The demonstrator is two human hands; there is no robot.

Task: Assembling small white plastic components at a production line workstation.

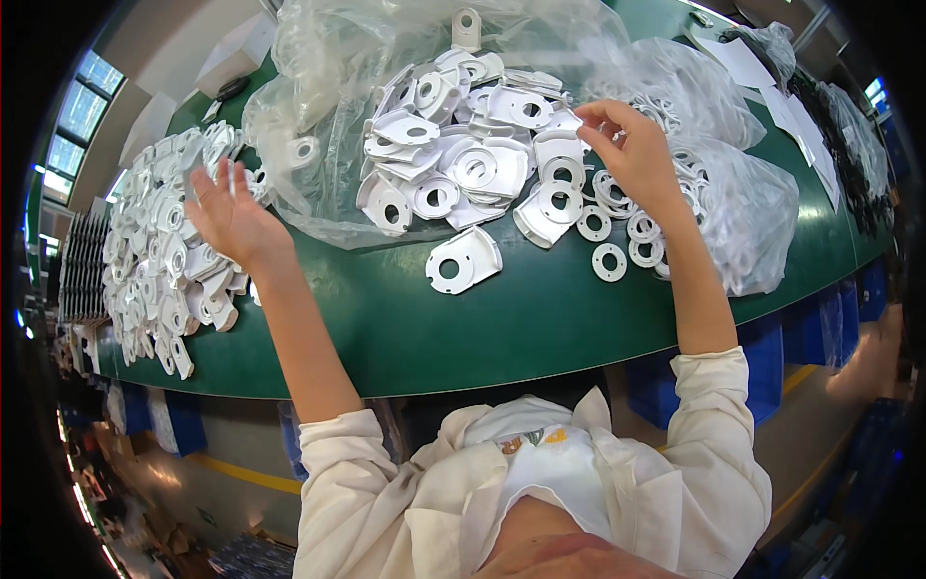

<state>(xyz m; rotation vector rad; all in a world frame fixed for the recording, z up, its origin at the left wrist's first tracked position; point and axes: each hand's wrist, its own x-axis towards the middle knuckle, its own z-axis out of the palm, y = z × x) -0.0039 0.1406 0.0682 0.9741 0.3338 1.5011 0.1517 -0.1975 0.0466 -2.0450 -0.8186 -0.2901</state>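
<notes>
My left hand [236, 220] is raised at the edge of the left heap of white plastic parts [174, 256], its fingers apart and blurred, holding nothing that shows. At the right side of the middle pile, my right hand [632, 154] has its thumb and fingertips closed at the upper corner of a white plastic plate [559, 145] with a round hole. The middle pile of similar plates [477, 169] lies on a clear plastic bag. One loose plate [464, 261] lies in front of it. White rings [610, 261] lie scattered below my right hand.
The parts lie on a green table [386, 318] with a curved-looking near edge. More rings spill from a clear bag [748, 232] at the right. Papers [801, 121] and dark cords [849, 154] lie farther right. Blue bins [752, 362] stand under the table's edge.
</notes>
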